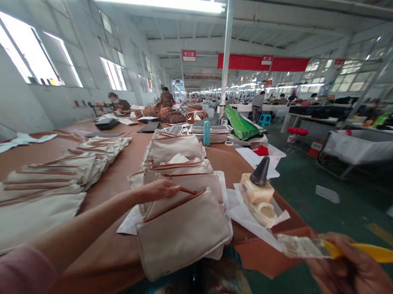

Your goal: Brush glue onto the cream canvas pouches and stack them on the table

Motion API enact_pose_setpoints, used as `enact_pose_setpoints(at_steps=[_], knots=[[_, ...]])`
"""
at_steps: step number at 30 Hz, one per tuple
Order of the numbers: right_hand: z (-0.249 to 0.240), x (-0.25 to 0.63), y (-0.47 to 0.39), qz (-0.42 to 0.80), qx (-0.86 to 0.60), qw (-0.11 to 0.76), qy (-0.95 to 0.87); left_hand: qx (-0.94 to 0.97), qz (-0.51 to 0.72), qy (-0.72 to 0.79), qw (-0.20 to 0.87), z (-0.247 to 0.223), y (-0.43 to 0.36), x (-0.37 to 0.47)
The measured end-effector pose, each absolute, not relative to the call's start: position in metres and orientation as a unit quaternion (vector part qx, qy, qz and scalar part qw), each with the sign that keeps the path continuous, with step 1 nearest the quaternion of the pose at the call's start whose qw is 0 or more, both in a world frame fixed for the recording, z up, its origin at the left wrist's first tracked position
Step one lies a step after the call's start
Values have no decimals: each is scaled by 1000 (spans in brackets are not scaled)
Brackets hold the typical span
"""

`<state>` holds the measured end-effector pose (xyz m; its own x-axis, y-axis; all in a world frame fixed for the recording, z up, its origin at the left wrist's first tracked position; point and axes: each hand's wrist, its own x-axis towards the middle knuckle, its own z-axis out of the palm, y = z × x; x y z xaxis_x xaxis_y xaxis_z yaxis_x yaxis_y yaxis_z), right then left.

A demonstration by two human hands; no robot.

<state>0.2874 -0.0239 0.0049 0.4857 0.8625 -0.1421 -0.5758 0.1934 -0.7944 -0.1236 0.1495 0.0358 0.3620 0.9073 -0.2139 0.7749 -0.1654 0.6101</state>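
Observation:
My left hand is closed, its fingertips pinching the brown-trimmed top edge of a beige fabric bag panel. This panel leans at the front of a row of similar beige panels, tilted over the table's near edge above my lap. At the lower right, my right hand grips a flat brush by its yellow handle. Its bristle end looks coated with pale dried glue and points left. Left of the brush, apart from it, stands a glue-stained cream container with a dark cone on top.
Another overlapping row of beige panels lies left on the brown-covered table. A teal bottle, a tape roll and a green sheet are farther back. Right of the table stand a white cart and a red stool.

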Motion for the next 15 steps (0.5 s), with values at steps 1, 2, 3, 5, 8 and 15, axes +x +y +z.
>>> enact_pose_setpoints(at_steps=[1, 2, 3, 5, 8, 15], knots=[[1, 278, -20, 488, -423, 750, -140, 760, 96, 563, 310, 23, 148, -117], [-4, 270, -16, 498, -425, 747, -118, 761, 94, 573, 290, 11, 146, -106], [-8, 262, -13, 506, -425, 743, -107, 759, 95, 585, 269, 1, 145, -94], [-17, 252, -8, 523, -413, 737, -115, 748, 104, 611, 237, -16, 148, -67], [-30, 244, -3, 548, -388, 729, -136, 727, 121, 642, 214, -31, 158, -36], [-28, 242, 22, 500, -383, 749, -206, 747, 184, 577, 272, -38, 152, -8]])
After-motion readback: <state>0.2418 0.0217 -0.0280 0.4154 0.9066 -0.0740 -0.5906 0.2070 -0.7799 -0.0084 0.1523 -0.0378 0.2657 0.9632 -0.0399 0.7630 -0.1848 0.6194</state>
